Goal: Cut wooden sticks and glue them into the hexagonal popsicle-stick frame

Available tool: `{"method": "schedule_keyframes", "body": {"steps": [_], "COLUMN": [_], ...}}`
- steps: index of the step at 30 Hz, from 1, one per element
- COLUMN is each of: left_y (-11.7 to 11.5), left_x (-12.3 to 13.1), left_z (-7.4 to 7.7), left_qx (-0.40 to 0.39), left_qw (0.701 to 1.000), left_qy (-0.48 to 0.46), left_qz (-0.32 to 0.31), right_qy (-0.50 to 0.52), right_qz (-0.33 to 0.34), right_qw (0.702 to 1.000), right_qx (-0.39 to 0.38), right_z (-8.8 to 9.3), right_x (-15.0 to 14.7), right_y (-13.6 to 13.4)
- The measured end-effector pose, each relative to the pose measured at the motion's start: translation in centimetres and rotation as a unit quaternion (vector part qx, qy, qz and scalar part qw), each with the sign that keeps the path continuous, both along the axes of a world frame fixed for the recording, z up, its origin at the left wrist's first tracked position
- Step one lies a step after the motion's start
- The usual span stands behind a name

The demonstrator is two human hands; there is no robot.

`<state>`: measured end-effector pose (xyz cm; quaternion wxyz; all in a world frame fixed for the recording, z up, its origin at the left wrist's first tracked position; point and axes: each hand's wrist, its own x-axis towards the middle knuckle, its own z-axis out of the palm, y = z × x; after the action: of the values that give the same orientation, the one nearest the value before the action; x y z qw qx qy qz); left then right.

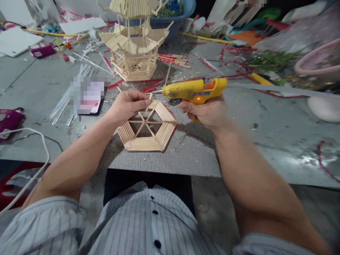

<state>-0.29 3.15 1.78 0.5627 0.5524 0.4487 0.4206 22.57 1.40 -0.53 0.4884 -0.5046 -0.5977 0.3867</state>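
Note:
A yellow hot glue gun (195,88) with an orange light glowing on its side is gripped in my right hand (208,109). Its nozzle points left, close to the fingers of my left hand (132,102). Those fingers pinch a short wooden stick (150,97) above the far side of a flat hexagonal stick frame (145,143). The frame has spokes meeting at its centre and rows of sticks along its sides, and lies near the table's front edge. My left hand covers its far left part. Beyond it stands a tiered pagoda model (135,46) made of similar sticks.
Left of the frame lie a phone (92,97) and clear glue sticks (70,95). Red-wrapped sticks (175,60) lie beside the pagoda. A blue basin (175,21) stands behind, a pink basket (318,60) at right. A white cable (45,141) crosses the left edge.

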Motion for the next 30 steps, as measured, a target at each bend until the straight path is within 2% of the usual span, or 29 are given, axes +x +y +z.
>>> {"method": "schedule_keyframes", "body": {"steps": [9,17,30], "left_y": [0.1,-0.1,1.0], "left_x": [0.0,0.2,-0.2], "left_z": [-0.3,0.0,-1.2], "left_qx": [0.032,0.015,0.059], "left_qw": [0.999,1.0,0.998], "left_qy": [-0.006,-0.008,-0.003], "left_qz": [-0.018,-0.002,-0.036], "right_qy": [0.016,-0.008,0.023], "right_qz": [-0.003,-0.006,-0.012], "right_qw": [1.0,1.0,1.0], "right_qx": [0.018,0.01,0.003], "right_z": [0.1,-0.2,0.2], "right_x": [-0.1,0.1,-0.2], "right_y": [0.0,0.1,0.0]}}
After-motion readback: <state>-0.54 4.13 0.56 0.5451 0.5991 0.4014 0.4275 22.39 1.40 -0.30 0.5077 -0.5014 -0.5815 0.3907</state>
